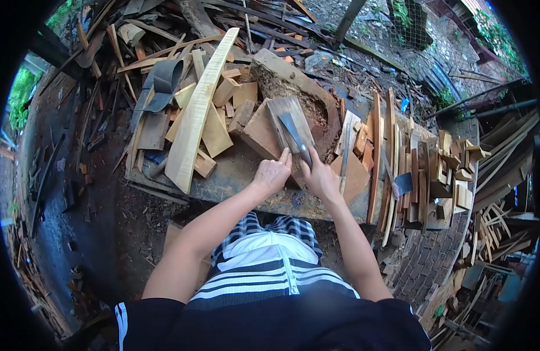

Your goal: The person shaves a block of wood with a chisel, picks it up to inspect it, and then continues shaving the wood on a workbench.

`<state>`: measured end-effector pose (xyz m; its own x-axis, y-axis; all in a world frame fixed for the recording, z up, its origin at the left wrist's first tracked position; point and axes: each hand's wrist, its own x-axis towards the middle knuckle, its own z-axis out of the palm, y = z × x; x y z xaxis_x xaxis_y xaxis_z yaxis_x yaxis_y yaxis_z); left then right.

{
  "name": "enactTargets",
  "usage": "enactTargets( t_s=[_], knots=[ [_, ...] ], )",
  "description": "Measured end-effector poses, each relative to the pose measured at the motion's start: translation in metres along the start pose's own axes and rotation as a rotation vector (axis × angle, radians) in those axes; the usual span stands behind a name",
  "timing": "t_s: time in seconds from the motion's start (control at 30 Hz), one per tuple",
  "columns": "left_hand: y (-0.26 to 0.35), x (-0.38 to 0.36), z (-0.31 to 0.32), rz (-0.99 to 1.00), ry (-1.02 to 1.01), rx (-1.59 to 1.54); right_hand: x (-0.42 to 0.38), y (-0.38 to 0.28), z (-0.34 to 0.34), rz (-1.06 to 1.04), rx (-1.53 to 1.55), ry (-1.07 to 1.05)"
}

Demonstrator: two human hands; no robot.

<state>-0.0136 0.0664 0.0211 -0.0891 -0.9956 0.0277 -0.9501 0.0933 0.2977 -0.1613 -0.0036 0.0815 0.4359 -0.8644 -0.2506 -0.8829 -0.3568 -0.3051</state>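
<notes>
My right hand [322, 178] is closed around the dark handle of a chisel [294, 131]. Its broad blade points away from me and lies over the greyish top of a wooden block [275, 108]. My left hand [272, 173] is beside it with curled fingers, the fingertips at the near edge of that block, close to the chisel handle. Under this block sits a larger brown wood block [260, 133]. The palm side of my left hand is hidden.
A long pale plank [201, 111] leans across the workbench [223, 191] on the left, among wood offcuts [216, 133] and a curled grey sheet [164, 79]. To the right lie long strips [375, 158], a dark-bladed tool [403, 183] and stacked small blocks [442, 175]. Scrap wood surrounds the bench.
</notes>
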Motion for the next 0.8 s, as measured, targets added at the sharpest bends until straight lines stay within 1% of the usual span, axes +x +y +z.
enactTargets(
  t_s=[0.1,0.13,0.17,0.23,0.3,0.37,0.63,0.73,0.77,0.8],
  knots=[
    [-0.003,0.000,-0.007,0.002,-0.051,-0.005,0.020,-0.004,0.006,-0.034,0.023,0.040],
    [-0.003,0.001,-0.006,0.010,-0.042,0.002,0.015,-0.003,0.002,0.000,-0.009,-0.003],
    [-0.004,0.003,-0.005,0.014,-0.030,0.005,0.004,0.000,-0.004,-0.004,-0.013,0.005],
    [-0.003,0.005,-0.007,0.005,-0.023,0.010,-0.012,0.005,-0.013,0.084,-0.025,-0.127],
    [-0.002,-0.001,-0.007,-0.003,-0.049,0.007,-0.006,0.001,-0.013,0.073,-0.011,-0.130],
    [-0.002,0.001,-0.008,0.000,-0.015,-0.025,0.015,-0.004,-0.013,0.077,0.009,-0.089],
    [-0.003,0.000,-0.003,0.024,-0.036,0.018,-0.006,0.008,-0.020,0.098,-0.013,-0.122],
    [-0.003,0.003,-0.010,0.023,-0.044,0.000,0.025,0.007,-0.011,0.080,0.013,-0.064],
    [-0.004,0.002,-0.009,0.033,-0.047,0.004,0.030,0.005,-0.009,0.051,0.018,-0.024],
    [-0.006,0.003,-0.008,0.043,-0.048,0.015,0.030,0.003,-0.011,0.065,0.008,-0.027]
  ],
)
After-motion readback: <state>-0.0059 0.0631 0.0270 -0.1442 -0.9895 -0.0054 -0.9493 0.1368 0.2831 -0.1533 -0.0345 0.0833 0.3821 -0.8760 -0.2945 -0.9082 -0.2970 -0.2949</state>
